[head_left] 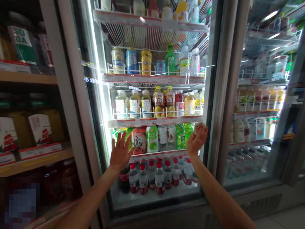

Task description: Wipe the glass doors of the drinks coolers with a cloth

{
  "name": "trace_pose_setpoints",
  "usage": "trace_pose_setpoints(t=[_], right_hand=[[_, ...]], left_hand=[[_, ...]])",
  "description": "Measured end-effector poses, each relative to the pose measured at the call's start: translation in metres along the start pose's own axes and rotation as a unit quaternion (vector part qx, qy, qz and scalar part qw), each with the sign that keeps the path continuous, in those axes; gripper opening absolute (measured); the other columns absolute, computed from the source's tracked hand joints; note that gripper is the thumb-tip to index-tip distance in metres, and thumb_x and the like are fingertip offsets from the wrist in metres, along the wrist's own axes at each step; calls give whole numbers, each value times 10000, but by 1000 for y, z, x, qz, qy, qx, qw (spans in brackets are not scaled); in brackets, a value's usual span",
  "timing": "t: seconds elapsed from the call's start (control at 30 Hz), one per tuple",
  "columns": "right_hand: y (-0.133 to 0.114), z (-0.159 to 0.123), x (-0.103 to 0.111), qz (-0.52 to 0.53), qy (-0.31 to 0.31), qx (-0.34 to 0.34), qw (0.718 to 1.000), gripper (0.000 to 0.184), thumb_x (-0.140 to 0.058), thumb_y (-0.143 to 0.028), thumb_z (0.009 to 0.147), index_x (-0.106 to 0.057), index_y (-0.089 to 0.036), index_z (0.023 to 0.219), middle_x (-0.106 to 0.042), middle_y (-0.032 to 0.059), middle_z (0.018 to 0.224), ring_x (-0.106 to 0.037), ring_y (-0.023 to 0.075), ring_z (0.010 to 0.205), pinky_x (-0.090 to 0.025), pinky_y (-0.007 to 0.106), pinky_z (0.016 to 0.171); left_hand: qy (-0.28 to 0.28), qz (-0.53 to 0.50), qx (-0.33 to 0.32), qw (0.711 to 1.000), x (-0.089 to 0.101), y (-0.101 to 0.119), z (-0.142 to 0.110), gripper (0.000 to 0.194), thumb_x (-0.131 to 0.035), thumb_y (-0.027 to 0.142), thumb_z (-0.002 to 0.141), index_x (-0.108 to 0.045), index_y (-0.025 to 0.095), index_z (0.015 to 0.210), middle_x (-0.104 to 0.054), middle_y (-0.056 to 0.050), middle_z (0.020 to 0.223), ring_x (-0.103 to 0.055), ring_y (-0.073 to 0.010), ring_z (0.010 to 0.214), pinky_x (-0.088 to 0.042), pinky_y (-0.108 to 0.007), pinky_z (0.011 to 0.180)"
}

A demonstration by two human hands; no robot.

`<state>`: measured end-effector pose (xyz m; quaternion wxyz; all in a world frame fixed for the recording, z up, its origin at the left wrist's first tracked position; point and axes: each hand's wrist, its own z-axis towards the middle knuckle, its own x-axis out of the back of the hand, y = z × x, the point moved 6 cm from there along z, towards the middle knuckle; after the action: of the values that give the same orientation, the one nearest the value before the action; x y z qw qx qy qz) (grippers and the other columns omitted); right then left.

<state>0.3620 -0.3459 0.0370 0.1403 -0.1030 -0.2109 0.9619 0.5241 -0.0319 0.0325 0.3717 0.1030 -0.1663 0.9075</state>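
A glass fridge door (157, 140) stands in front of me, with lit shelves of drinks behind it. My right hand (196, 140) is closed around a crumpled pale cloth (199, 126), held against or very near the glass at the door's right side. Only part of the cloth shows above the fingers. On the left, my left hand (121, 152) is open, fingers spread and palm toward the glass. Whether it touches the pane I cannot tell. Between the hands, behind the glass, are a red drink carton (138, 141) and a green one (152, 139).
A metal door frame (222, 95) runs upright right of my right hand, with a second fridge (254, 127) beyond it. Wooden shelves (35, 159) holding large bottles stand close on the left. Several red-capped bottles (159, 178) fill the fridge's bottom level.
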Motion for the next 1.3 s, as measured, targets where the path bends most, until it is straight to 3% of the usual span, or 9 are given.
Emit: trace_pose_setpoints(t=[0.2,0.3,0.43,0.5,0.73,0.83,1.0,1.2,1.3], right_hand=[[-123,-73,-16,79,-183,294,935,493,-401,-222,860,-365,-236,1351,-314,86,1444,-164,263,1367,-216,511,1076],[-96,-66,-10,66,-190,312,929,508,-415,-213,856,-349,-250,1359,-318,77,1444,-176,253,1365,-216,508,1077],[6,-12,5,-7,-65,97,993,552,-393,-245,870,-256,-173,1400,-240,166,1460,-229,297,1341,-288,561,1014],[21,-9,8,-23,-33,29,999,562,-381,-245,872,-234,-146,1406,-210,188,1464,-224,313,1339,-294,582,1002],[-108,-108,-6,86,-211,296,928,594,-431,-161,829,-273,-268,1392,-231,64,1482,-143,274,1370,-227,536,1069],[-79,-102,2,72,-218,301,926,575,-436,-167,832,-299,-268,1381,-258,71,1472,-180,260,1362,-231,521,1071],[18,-61,23,-16,-73,65,995,594,-405,-195,863,-194,-212,1417,-153,146,1490,-179,292,1357,-265,573,1026],[-72,-142,8,60,-226,242,942,580,-446,-166,830,-297,-266,1382,-171,80,1497,-120,302,1371,-276,552,1035],[-61,-145,12,57,-255,269,927,533,-451,-166,827,-374,-288,1341,-232,57,1481,-176,269,1363,-259,528,1056]], left_hand=[[-5,8,20,1000,1,1,2,666,-461,315,863,-94,260,1417,-194,-85,1478,-93,-241,1376,-134,-491,1105],[-7,14,18,1000,4,3,1,655,-454,313,867,-105,249,1418,-222,-94,1469,-114,-235,1375,-164,-475,1100],[5,17,32,999,1,7,-1,673,-458,326,863,-102,204,1421,-229,-135,1461,-90,-252,1376,-163,-498,1092],[11,14,45,999,-2,8,0,688,-464,332,860,-96,184,1422,-216,-155,1461,-71,-265,1377,-155,-518,1088],[5,-6,59,998,-1,22,-7,698,-470,330,855,-102,158,1422,-175,-160,1473,-73,-273,1376,-173,-514,1087],[-15,-5,23,1000,-3,38,-29,669,-469,308,855,-142,144,1415,-224,-162,1459,-115,-265,1372,-207,-492,1083],[-65,-11,5,998,-13,56,-63,619,-467,294,852,-222,135,1397,-321,-149,1420,-167,-246,1362,-227,-454,1088],[-99,1,39,994,-13,60,-64,593,-453,312,855,-257,137,1387,-295,-134,1435,-168,-249,1362,-229,-460,1090],[-98,3,41,994,-11,57,-70,573,-444,310,859,-282,117,1374,-308,-149,1427,-184,-250,1358,-238,-459,1085]])
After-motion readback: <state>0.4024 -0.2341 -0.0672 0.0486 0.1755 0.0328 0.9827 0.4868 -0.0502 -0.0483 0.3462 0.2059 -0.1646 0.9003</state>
